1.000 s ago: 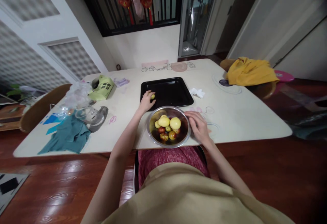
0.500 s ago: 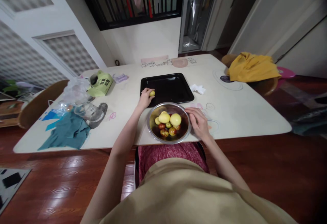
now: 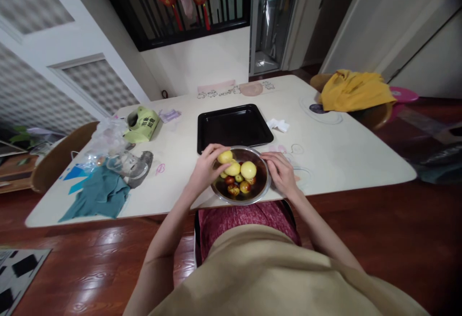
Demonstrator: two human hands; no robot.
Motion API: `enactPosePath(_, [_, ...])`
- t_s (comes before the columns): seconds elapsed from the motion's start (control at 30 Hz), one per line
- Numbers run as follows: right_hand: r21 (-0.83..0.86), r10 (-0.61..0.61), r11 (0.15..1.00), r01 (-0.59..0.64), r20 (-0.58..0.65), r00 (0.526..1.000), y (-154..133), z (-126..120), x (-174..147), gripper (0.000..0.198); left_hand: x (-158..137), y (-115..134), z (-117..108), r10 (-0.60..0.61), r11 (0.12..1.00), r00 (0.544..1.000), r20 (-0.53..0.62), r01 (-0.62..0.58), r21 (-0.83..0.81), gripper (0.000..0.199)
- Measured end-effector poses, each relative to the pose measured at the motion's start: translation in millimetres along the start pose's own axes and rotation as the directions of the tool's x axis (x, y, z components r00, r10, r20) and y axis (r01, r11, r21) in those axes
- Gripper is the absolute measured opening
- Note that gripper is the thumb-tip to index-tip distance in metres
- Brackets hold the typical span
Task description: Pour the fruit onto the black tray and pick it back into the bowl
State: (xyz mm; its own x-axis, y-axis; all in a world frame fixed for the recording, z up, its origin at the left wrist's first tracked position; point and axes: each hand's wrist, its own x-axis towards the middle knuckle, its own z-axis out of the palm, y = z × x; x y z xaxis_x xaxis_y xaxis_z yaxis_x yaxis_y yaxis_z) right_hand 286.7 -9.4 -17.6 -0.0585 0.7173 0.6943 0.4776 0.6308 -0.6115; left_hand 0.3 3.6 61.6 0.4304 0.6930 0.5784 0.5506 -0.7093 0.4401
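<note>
A shiny metal bowl (image 3: 265, 187) sits at the table's near edge, holding several fruits. In it are smooth round yellow fruits (image 3: 249, 170) and smaller red-brown, mottled fruits (image 3: 234, 189) that look like jujubes. My left hand (image 3: 207, 166) reaches over the bowl's left rim, fingers closed round a yellow fruit (image 3: 225, 156); whether that fruit touches the ones beneath is unclear. My right hand (image 3: 281, 171) grips the bowl's right rim. Just beyond the bowl lies a black rectangular baking tray (image 3: 234, 128) with no fruit on it.
On the white table (image 3: 173, 162), crumpled white tissue (image 3: 277, 125) lies right of the tray. Leftward are a green paper box (image 3: 143, 123), clear plastic packaging (image 3: 108, 138) and a teal cloth (image 3: 99, 192). Yellow fabric (image 3: 355, 92) drapes a chair at the far right.
My left hand has come back from the tray's near left side to the bowl, a yellow fruit in its fingers. My right hand has stayed at the rim.
</note>
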Motion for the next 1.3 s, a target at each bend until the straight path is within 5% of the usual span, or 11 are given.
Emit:
enactPosePath(0.23, [-0.006,-0.014,1.0,0.014,-0.003,1.0,0.0,0.8,-0.3,0.036,-25.3,25.5,12.8,0.099,0.995,0.987,0.126,-0.101,0.014,0.047])
enactPosePath(0.77, [-0.011,-0.001,1.0,0.001,-0.002,1.0,-1.0,0.7,0.0,0.037,-34.5,25.0,20.3,0.111,0.977,0.975,0.194,-0.143,0.16,0.053])
enactPosePath(1.03, [-0.007,-0.012,1.0,0.012,-0.006,1.0,-1.3,0.1,0.5,0.036,-22.7,9.3,8.4,0.128,0.99,0.986,0.11,-0.121,-0.068,0.059])
enactPosePath(1.17, [-0.016,-0.004,1.0,0.004,-0.002,1.0,-0.4,0.2,0.3,0.037,-26.0,-19.2,9.2,-0.048,0.995,0.997,-0.068,0.042,-0.085,0.038])
enactPosePath(1.3, [-0.011,-0.005,1.0,0.005,-0.001,1.0,0.7,-0.2,-0.1,0.037,-33.8,-39.6,16.5,-0.183,0.982,0.963,-0.197,0.168,-0.09,0.038])
